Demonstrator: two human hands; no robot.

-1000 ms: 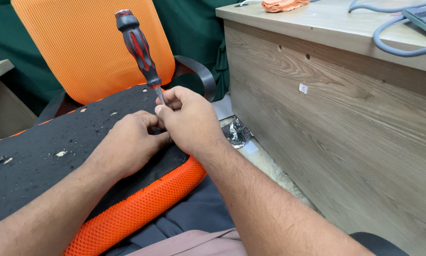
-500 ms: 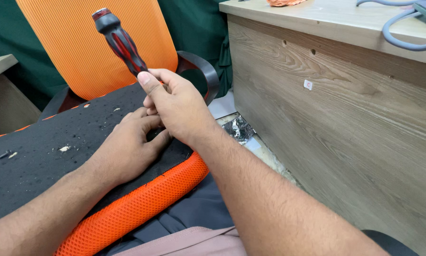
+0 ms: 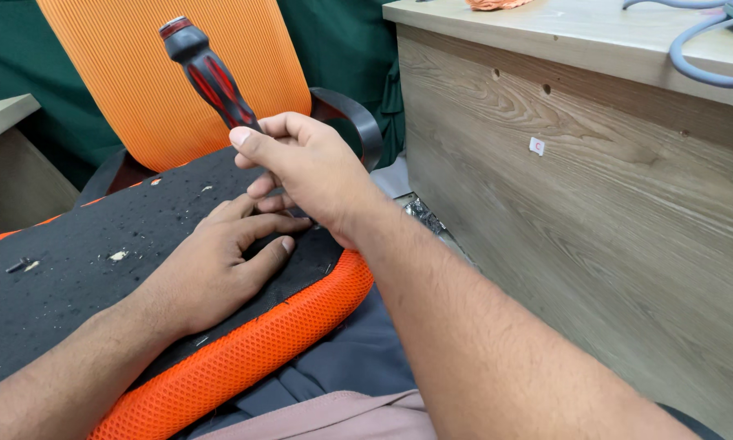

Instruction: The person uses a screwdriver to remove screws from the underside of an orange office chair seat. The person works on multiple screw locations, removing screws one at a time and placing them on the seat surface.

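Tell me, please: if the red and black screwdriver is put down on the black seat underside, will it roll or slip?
The screwdriver in the right hand looks stiff. Its ribbed handle probably grips well. It may roll, but the black underside looks rough.

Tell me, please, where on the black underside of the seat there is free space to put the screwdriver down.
The black board is free between the left hand and the small screw at its left, with only pale crumbs there. It is crowded near the orange mesh edge, where both hands meet: the right hand holds the screwdriver there.
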